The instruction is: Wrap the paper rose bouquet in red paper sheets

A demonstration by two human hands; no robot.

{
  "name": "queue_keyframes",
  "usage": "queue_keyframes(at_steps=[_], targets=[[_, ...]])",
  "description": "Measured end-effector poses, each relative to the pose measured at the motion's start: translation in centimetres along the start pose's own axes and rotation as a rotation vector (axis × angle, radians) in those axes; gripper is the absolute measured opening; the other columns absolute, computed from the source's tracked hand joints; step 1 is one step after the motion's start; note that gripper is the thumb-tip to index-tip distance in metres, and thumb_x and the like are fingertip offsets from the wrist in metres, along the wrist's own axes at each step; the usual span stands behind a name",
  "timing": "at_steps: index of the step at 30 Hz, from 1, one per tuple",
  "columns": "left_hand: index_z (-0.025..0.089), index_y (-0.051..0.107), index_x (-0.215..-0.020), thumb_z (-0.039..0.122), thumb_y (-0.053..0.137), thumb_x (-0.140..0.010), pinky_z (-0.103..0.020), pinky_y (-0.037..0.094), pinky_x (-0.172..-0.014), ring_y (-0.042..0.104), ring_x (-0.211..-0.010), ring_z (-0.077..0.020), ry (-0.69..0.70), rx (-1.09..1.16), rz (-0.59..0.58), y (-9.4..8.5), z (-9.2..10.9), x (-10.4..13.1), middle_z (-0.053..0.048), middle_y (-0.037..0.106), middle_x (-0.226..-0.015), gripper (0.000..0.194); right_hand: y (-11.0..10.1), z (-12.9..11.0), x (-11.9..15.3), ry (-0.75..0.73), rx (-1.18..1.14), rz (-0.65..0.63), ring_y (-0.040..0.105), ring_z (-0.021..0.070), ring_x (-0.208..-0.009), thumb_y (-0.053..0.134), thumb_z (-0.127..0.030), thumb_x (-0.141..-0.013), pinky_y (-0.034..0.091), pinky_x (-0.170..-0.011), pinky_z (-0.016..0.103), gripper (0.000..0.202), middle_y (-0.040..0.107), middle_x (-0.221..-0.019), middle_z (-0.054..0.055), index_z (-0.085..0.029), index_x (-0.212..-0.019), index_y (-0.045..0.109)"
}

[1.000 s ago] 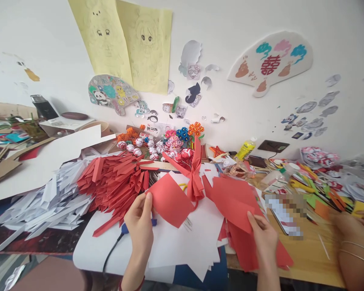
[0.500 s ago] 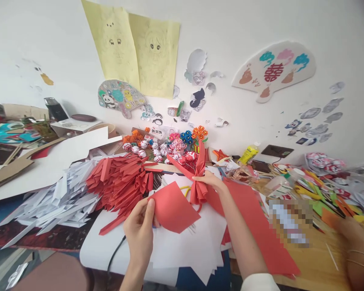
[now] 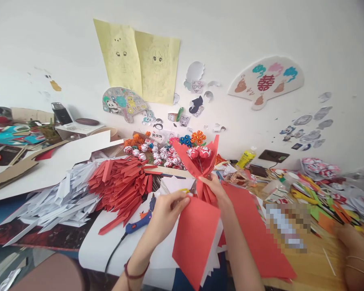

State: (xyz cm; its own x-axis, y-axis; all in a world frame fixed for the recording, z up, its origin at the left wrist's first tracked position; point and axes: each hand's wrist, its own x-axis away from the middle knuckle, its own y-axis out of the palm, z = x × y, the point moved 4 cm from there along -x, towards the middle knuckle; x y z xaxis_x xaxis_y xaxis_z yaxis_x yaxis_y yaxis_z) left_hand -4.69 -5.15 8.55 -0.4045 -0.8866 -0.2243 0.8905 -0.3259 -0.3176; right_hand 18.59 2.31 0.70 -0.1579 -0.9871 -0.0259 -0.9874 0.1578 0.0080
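Note:
My right hand (image 3: 216, 190) is closed around the gathered waist of a small bouquet (image 3: 202, 190). Red paper wraps it, and two red-and-white paper flowers (image 3: 199, 152) show in its opening. Between the thumb and fingers of my left hand (image 3: 171, 210), a sheet of red paper (image 3: 196, 238) is pinched by its upper corner. The sheet hangs in front of the bouquet's lower end and hides part of it. Just left of my left hand, a blue glue gun (image 3: 141, 223) lies on white paper, with its black cable running toward me.
Heaps of folded white paper strips (image 3: 56, 198) and red paper strips (image 3: 119, 184) lie to the left. Finished paper flowers (image 3: 162, 152) line the wall. On the right are red sheets (image 3: 255, 230), a yellow bottle (image 3: 246, 157) and another person's blurred hand (image 3: 356, 246).
My left hand has moved right and up, bringing the red sheet against the bouquet's base. The bouquet has turned so its flowers show. The glue gun has come into sight.

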Motion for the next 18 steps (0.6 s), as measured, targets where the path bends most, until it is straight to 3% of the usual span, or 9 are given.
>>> queue_keyframes(at_steps=[2, 5, 11, 14, 18], targets=[[0.018, 0.066, -0.080, 0.033, 0.048, -0.093, -0.022, 0.030, -0.058, 0.043, -0.059, -0.0101, 0.081, -0.104, 0.105, 0.5, 0.7, -2.3, 0.002, 0.058, -0.066, 0.027, 0.4, -1.5, 1.1, -0.079, -0.122, -0.002, 0.068, 0.0200, -0.092, 0.075, -0.040, -0.072, 0.054, -0.077, 0.029, 0.039, 0.070, -0.110, 0.004, -0.023, -0.105, 0.063], [0.018, 0.068, -0.084, 0.031, 0.051, -0.091, -0.022, 0.032, -0.059, 0.048, -0.058, -0.0108, 0.144, -0.154, 0.304, 1.3, 0.4, -5.8, 0.003, 0.060, -0.064, 0.022, 0.7, -3.0, 2.3, -0.127, -0.201, 0.044, 0.068, 0.0233, -0.093, 0.078, -0.039, -0.068, 0.054, -0.075, 0.031, 0.041, 0.071, -0.109, 0.005, -0.022, -0.104, 0.064], [0.017, 0.067, -0.088, 0.038, 0.047, -0.093, -0.022, 0.039, -0.063, 0.055, -0.065, -0.0133, 0.160, 0.061, 0.646, 1.9, -1.3, -9.4, -0.002, 0.067, -0.077, 0.029, 1.4, -4.4, 4.0, -0.234, -0.270, 0.086, 0.066, 0.0243, -0.102, 0.075, -0.038, -0.074, 0.053, -0.083, 0.034, 0.036, 0.069, -0.116, 0.006, -0.023, -0.106, 0.064], [0.018, 0.067, -0.088, 0.039, 0.048, -0.093, -0.024, 0.040, -0.065, 0.054, -0.063, -0.0137, 0.131, 0.081, 0.725, 2.1, -1.4, -10.0, -0.002, 0.067, -0.075, 0.029, 2.2, -4.6, 4.6, -0.276, -0.320, 0.062, 0.062, 0.0242, -0.112, 0.071, -0.037, -0.079, 0.051, -0.092, 0.035, 0.037, 0.065, -0.123, 0.005, -0.025, -0.113, 0.061], [0.018, 0.066, -0.094, 0.029, 0.054, -0.088, -0.026, 0.045, -0.073, 0.061, -0.076, -0.0166, 0.094, 0.240, 0.689, 3.0, -1.9, -11.1, -0.005, 0.070, -0.088, 0.019, 3.2, -4.4, 4.4, -0.324, -0.260, 0.093, 0.060, 0.0250, -0.114, 0.073, -0.037, -0.078, 0.048, -0.097, 0.038, 0.038, 0.066, -0.121, 0.007, -0.024, -0.112, 0.061]])
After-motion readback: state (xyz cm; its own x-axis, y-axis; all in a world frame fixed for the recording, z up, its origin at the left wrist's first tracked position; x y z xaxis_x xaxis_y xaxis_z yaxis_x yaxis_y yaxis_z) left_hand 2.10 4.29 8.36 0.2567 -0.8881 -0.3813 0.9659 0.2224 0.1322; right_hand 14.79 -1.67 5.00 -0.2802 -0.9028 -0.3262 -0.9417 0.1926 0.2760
